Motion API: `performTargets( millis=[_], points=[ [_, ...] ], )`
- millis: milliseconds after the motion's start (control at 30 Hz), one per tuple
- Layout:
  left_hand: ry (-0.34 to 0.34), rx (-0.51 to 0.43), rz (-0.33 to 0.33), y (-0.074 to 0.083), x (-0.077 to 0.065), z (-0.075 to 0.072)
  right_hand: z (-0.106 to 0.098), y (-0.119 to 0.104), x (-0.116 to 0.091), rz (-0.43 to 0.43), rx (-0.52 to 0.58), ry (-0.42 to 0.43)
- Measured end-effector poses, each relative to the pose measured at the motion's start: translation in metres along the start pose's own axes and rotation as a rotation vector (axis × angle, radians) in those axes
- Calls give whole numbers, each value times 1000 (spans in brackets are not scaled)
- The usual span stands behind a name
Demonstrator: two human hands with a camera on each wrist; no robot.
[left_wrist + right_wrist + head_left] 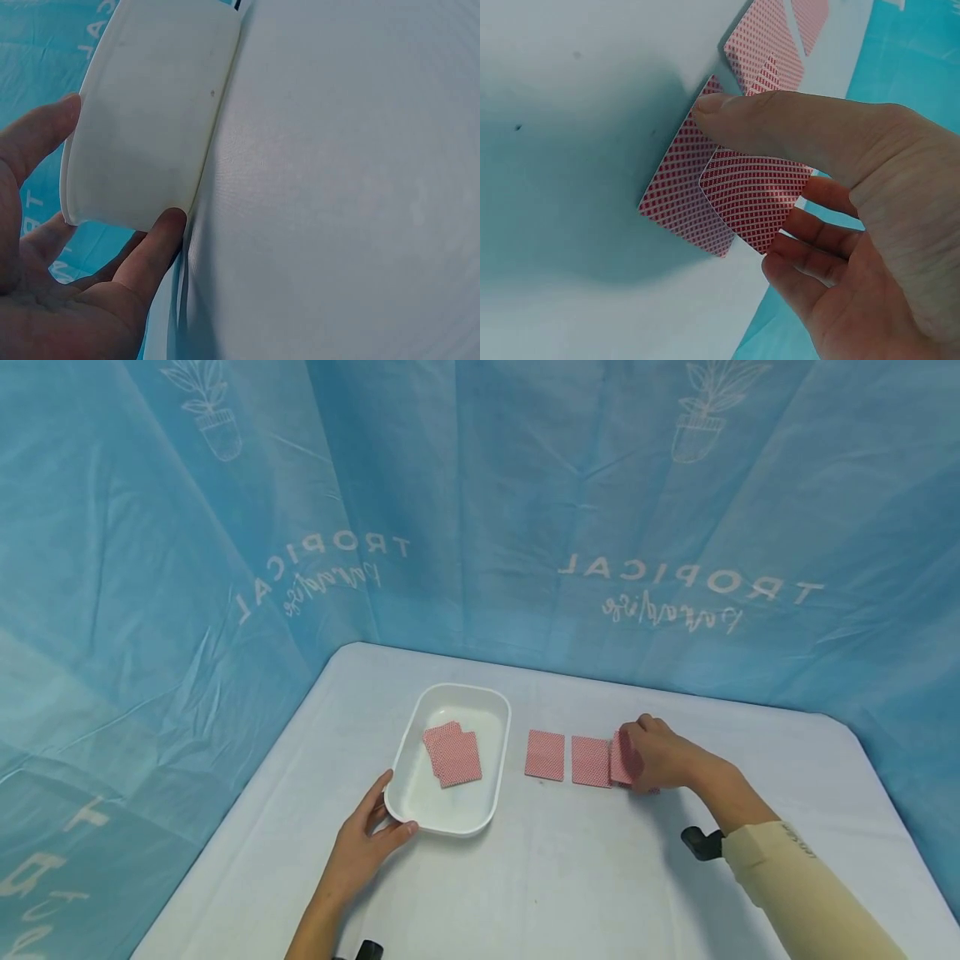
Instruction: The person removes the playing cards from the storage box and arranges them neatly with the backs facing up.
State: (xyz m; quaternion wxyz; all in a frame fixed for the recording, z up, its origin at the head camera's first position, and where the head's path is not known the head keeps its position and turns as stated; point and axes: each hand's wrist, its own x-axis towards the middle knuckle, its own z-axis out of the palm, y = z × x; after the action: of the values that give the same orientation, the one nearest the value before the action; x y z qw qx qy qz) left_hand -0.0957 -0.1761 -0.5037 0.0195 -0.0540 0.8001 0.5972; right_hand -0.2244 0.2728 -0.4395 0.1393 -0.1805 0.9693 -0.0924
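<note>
A white tray (448,814) stands left of the table's middle, with two overlapping red-backed playing cards (459,760) inside. My left hand (360,853) holds its near left corner, thumb and fingers spread across the two walls. In the left wrist view, fingertips touch the tray's wall (150,127). At the right end of a row of cards, my right hand (660,758) pinches a playing card (754,195) between thumb and fingers, face hidden. Another card (676,176) lies beneath it, partly covered, with the thumb tip over its edge.
Two face-down cards, one left (544,755) and one right (591,762), lie in a row between the tray and my right hand. A white cloth (555,877) covers the table. Blue printed curtains (510,510) hang behind and along the sides.
</note>
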Motion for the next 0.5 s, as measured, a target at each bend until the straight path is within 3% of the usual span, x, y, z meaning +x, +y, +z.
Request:
performTargets(
  millis=[500],
  points=[
    [-10,-20,12,-2,0,-1,4,16,-7,21,18,-13]
  ],
)
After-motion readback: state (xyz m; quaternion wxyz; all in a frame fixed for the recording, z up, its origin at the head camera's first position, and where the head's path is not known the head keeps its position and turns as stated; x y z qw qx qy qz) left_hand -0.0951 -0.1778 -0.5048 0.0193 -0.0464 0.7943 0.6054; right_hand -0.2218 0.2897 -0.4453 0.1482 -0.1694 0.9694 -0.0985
